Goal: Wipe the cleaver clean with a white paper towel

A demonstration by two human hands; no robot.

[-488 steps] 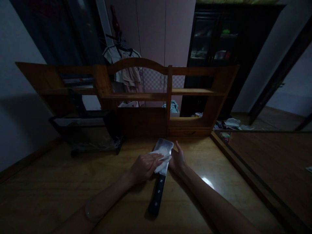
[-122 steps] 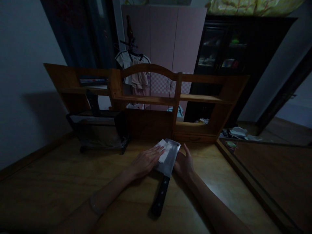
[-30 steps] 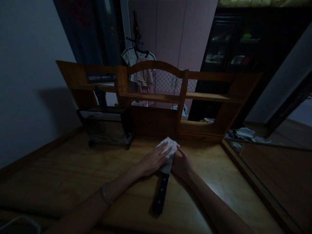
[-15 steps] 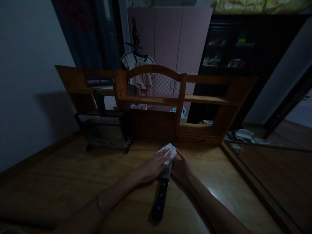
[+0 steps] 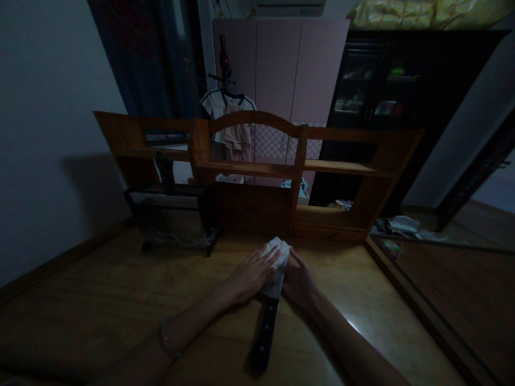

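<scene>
At lower centre, our flat left hand (image 5: 250, 273) is pressing a white cloth (image 5: 282, 255) onto the cleaver (image 5: 267, 320). Our right hand (image 5: 298, 280) is touching its right side, grip hidden.

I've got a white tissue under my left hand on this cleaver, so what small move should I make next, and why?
I'd probably slide the left hand and tissue toward the black handle: the tissue covers the far end of the blade, while the part beside the handle looks uncovered. The right hand seems to steady the blade's right side.
</scene>
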